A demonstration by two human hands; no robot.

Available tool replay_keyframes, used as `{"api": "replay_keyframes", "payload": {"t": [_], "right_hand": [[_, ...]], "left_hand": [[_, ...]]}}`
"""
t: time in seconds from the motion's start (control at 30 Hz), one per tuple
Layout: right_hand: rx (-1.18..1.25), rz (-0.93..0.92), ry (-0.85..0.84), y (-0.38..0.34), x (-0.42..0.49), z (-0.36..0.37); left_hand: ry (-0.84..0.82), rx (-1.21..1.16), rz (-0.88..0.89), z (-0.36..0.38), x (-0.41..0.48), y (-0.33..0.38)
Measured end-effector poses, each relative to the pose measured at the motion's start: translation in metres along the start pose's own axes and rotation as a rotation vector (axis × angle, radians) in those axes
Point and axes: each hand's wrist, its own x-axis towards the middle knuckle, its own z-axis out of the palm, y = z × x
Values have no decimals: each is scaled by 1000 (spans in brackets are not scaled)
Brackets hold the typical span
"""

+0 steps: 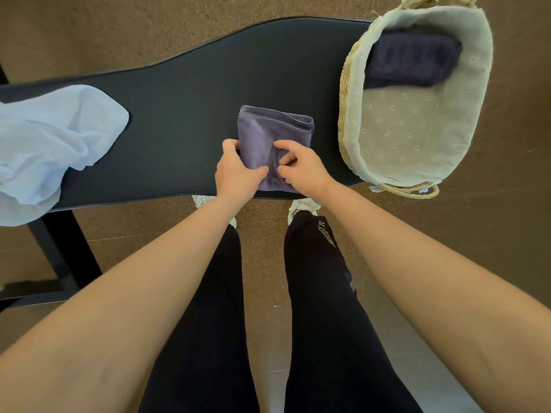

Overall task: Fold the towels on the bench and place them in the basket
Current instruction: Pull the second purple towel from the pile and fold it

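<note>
A purple towel [268, 135], folded into a small rectangle, lies on the black padded bench [185, 114] near its front edge. My left hand [235, 174] grips the towel's near left corner, thumb on top. My right hand [301, 168] pinches the near right part of the same towel. A woven basket [346, 93] with a cream fabric liner stands on the bench's right end. Inside it, at the far end, lies a folded dark navy towel [414, 62]. A crumpled light blue towel [50, 144] lies unfolded on the bench's left end and hangs over the front edge.
The bench's black metal frame [56, 257] runs down to the brown floor at the left. My legs in black trousers [322, 308] and white shoes [302, 205] stand close against the bench's front edge.
</note>
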Motion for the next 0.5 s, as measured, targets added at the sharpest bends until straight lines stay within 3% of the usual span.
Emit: {"api": "replay_keyframes", "payload": {"t": [0.13, 0.3, 0.4, 0.5], "right_hand": [[307, 117, -85, -9, -4, 0], [643, 277, -150, -16, -11, -10], [609, 215, -126, -8, -14, -14], [456, 148, 74, -1, -14, -14]], "left_hand": [[105, 127, 270, -7, -9, -4], [113, 371, 632, 4, -23, -13], [64, 426, 683, 11, -29, -18], [19, 440, 687, 16, -32, -18]]}}
